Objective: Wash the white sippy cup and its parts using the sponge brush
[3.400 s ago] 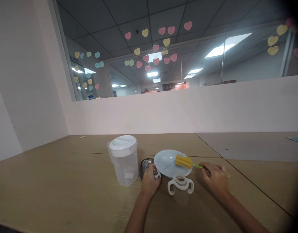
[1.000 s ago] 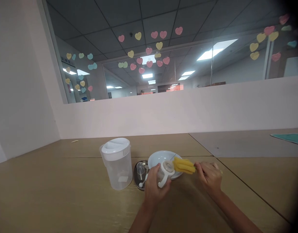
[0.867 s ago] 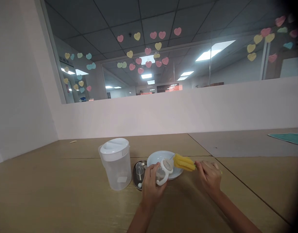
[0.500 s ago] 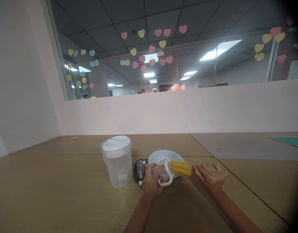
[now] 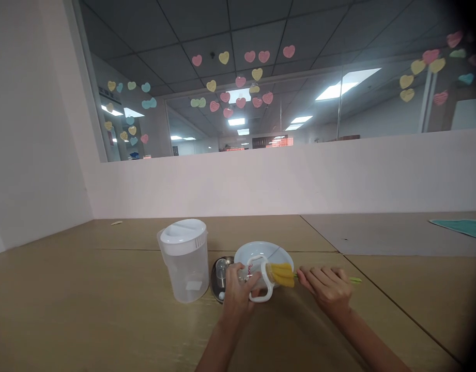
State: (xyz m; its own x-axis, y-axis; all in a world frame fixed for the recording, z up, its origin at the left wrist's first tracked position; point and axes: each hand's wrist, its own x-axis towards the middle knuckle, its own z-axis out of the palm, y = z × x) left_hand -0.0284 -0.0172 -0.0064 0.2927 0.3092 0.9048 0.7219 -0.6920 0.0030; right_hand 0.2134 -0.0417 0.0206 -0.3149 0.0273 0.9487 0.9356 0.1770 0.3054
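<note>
My left hand (image 5: 238, 292) is wrapped round a clear baby bottle (image 5: 257, 267) with a white two-handled collar, tilted on its side, its mouth to the right. In my right hand (image 5: 328, 289) is the thin green handle of a bottle brush (image 5: 283, 274). The brush's yellow sponge head sits at the bottle's mouth, partly inside it. Just behind the bottle stands a white bowl (image 5: 243, 252). Left of it, a round metal tray (image 5: 215, 293) holds a clear bottle cap (image 5: 221, 271) and a small white piece; my left hand hides part of the tray.
A translucent pitcher (image 5: 187, 274) with a white lid stands left of the tray. A teal cloth (image 5: 460, 228) lies at the far right. Behind the wooden table (image 5: 86, 310) rise a low white wall (image 5: 206, 188) and a window with heart-shaped notes.
The yellow sponge head has gone further into the bottle as my right hand moved left. My left hand keeps its hold on the bottle. The view has shifted slightly.
</note>
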